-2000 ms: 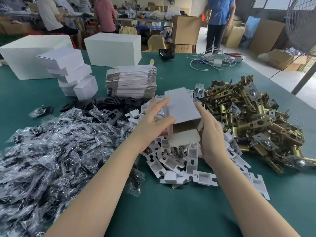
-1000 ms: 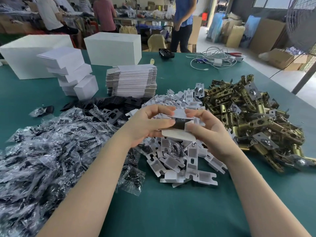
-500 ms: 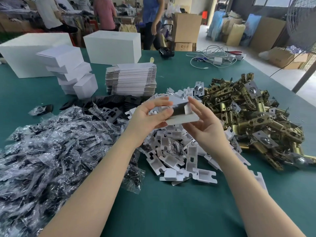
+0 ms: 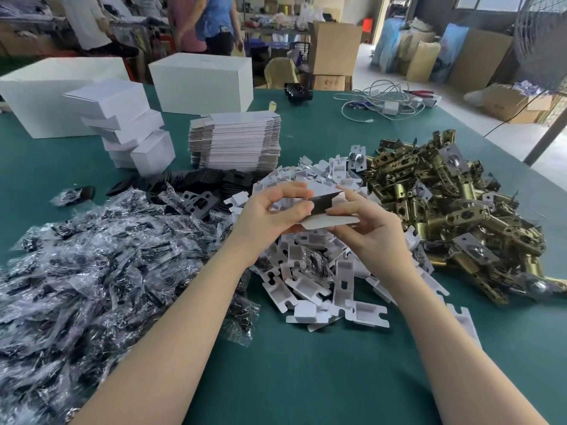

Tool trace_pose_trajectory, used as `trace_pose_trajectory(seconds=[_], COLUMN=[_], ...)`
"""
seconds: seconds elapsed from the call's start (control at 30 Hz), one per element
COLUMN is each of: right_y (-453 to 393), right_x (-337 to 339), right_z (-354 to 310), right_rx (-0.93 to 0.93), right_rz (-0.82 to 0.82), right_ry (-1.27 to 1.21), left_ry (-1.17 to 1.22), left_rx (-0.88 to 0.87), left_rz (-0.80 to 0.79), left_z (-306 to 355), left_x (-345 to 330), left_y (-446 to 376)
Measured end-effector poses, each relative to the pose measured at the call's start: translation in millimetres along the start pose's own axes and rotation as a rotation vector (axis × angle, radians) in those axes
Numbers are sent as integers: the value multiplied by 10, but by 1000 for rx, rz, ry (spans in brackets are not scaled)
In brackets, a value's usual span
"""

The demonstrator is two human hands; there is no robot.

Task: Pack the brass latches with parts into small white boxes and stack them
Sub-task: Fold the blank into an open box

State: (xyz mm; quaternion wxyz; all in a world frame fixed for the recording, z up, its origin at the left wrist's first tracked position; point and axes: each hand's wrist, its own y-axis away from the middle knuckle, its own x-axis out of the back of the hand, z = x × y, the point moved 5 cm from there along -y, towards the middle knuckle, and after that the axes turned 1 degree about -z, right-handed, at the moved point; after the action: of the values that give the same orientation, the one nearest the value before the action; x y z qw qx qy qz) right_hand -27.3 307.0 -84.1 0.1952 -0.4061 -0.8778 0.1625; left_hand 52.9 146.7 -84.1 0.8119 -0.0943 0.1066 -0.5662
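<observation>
I hold a small white box (image 4: 329, 210) over the middle of the green table, its open end dark and facing me. My left hand (image 4: 270, 216) grips its left side with curled fingers. My right hand (image 4: 365, 225) pinches its right side and lower flap. A heap of brass latches (image 4: 454, 207) lies to the right. White plastic inserts (image 4: 310, 277) are piled under my hands. Clear bags of dark parts (image 4: 92, 265) cover the left. Closed small white boxes (image 4: 122, 127) are stacked at the back left.
A stack of flat unfolded box blanks (image 4: 236, 142) stands behind the inserts, with black plates (image 4: 202, 179) in front of it. Two large white cartons (image 4: 202, 81) sit at the far edge. Cables (image 4: 386, 102) lie at the back right. People stand beyond the table.
Two seconds ago the box was upright with its flap raised. Both hands have lowered and turned it so the open end faces me, fingers working on its flaps. A person behind walked left.
</observation>
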Motion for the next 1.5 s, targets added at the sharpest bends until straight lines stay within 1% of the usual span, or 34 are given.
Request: trace_pose_trajectory(seconds=[0.1,0.23,0.33,0.43,0.5,0.6,0.67,0.77,0.87,0.97,1.07,1.17,1.23,1.33,1.5], right_y=[-4,-6,-11,5,17,4,-3,13,21,27,24,32,42,48,67], right_x=[1,16,-6,-23,-32,-76,-90,-83,-51,-14,-7,-31,-54,-77,-82], right_z=[-18,-20,-57,-50,-24,11,10,52,90,92,149,199,240,296,301], right_rx=[16,33,35,9,-29,-67,-54,-85,-122,-128,-157,-176,-220,-301,-324], right_rz=[7,-10,5,70,110,90,97,154,231,286,297,330,347,334,375], right_ry=[130,214,112,-49,-72,-2,8,-72,-84,-86,-120,-114,-157,-210,-256], left_ry=[-44,-143,-109,-121,-117,-212,-240,-227,-208,-269,-189,-240,-255,-186,-137], left_rx=[-18,-40,-7,-14,-9,-29,-53,-32,-30,-56,-35,-8,14,45,78], left_rz=[-11,-32,-46,-127,-160,-79,-55,-65,-29,7,38,87,101,120,128], left_z=[29,14,27,47,61,52,29,-6,-22,-38,-138,-198,-212,-222,-186], left_x=[0,-3,-27,-53,-71,-79,-102,-148,-186,-272,-337,-299,-262,-237,-273], left_y=[9,-4,14,34,47,34,22,18,32,71,90,103,99,93,120])
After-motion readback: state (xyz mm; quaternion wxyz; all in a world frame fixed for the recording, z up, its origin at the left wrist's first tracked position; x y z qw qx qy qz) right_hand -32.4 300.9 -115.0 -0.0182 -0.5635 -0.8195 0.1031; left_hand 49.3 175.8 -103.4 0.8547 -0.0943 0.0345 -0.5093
